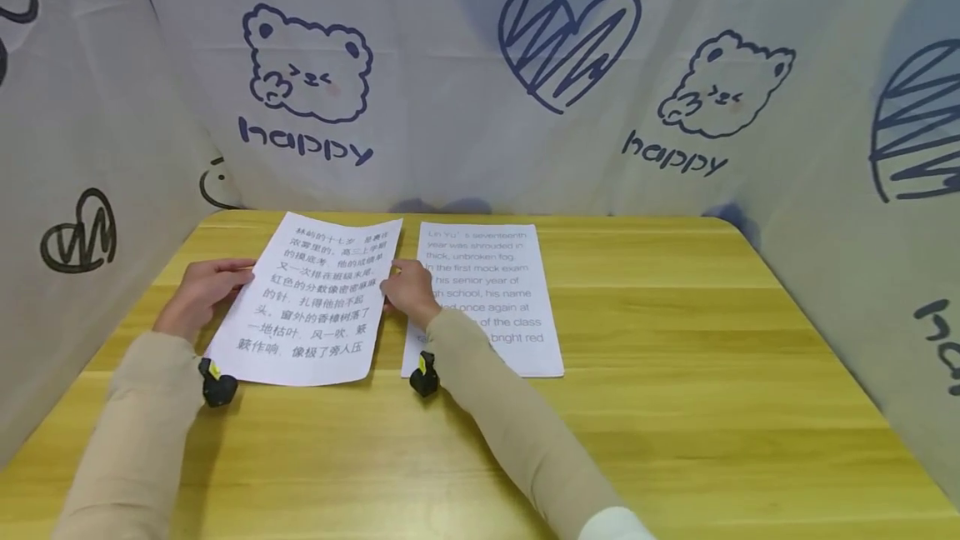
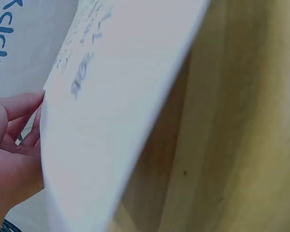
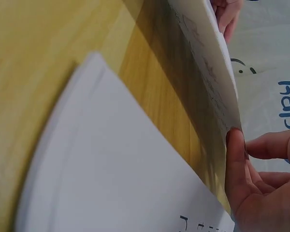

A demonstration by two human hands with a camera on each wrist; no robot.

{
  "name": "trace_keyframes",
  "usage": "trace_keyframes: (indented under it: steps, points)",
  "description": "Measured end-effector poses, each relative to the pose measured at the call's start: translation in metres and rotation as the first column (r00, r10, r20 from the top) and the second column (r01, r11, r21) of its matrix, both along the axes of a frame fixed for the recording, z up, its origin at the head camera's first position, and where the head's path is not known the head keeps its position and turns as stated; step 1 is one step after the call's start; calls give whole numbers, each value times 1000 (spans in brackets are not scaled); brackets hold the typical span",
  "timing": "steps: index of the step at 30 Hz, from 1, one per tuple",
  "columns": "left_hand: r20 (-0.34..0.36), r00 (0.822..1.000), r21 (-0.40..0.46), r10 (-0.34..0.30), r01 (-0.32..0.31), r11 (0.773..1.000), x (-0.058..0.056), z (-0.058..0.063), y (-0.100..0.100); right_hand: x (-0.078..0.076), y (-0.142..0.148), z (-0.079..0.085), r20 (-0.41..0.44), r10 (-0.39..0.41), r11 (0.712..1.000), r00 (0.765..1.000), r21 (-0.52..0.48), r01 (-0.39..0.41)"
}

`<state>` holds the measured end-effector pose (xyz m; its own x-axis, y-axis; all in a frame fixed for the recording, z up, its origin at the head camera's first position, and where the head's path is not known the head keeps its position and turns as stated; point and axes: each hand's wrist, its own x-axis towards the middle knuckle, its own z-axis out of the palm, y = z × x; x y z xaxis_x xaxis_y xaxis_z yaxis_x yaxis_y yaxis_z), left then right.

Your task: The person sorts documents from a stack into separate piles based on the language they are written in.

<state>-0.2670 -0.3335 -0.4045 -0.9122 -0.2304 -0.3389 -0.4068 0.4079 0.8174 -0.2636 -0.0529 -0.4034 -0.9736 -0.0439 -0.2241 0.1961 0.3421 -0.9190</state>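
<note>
A sheet of paper [image 1: 307, 307] printed with Chinese characters is held tilted above the table between two hands. My left hand [image 1: 202, 294] grips its left edge with thumb and fingers; in the left wrist view that hand [image 2: 17, 140] pinches the curved margin. My right hand [image 1: 411, 286] pinches the right edge, and the right wrist view shows its thumb and fingertips [image 3: 236, 140] on either side of the paper. Just right of it, a stack of paper [image 1: 517, 290] with English text on top lies flat, partly covered by the right hand and forearm.
The wooden table [image 1: 675, 407] extends to the right and toward the front. White cloth [image 1: 450, 90] with bear, heart and "happy" drawings hangs behind and at both sides. Small black devices with yellow marks sit at the left wrist [image 1: 217, 383] and right wrist [image 1: 424, 375].
</note>
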Motion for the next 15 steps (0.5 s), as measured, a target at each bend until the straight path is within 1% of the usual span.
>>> trace_keyframes:
  steps: [3, 6, 12, 15]
  points:
    - [9, 1000, 5, 29, -29, 1000, -1, 0, 3, -3, -2, -2, 25, -5, 1000, 1000, 3, 5]
    - [26, 999, 4, 48, -48, 999, -2, -3, 3, -5, -4, -5, 49, 9, 1000, 999, 15, -10]
    - [64, 994, 19, 91, -92, 996, 0, -8, 1, -6, -4, -9, 44, 55, 998, 998, 24, -56]
    - [59, 995, 25, 86, -87, 996, 0, -7, 3, -6, -3, -8, 33, 78, 997, 996, 19, -79]
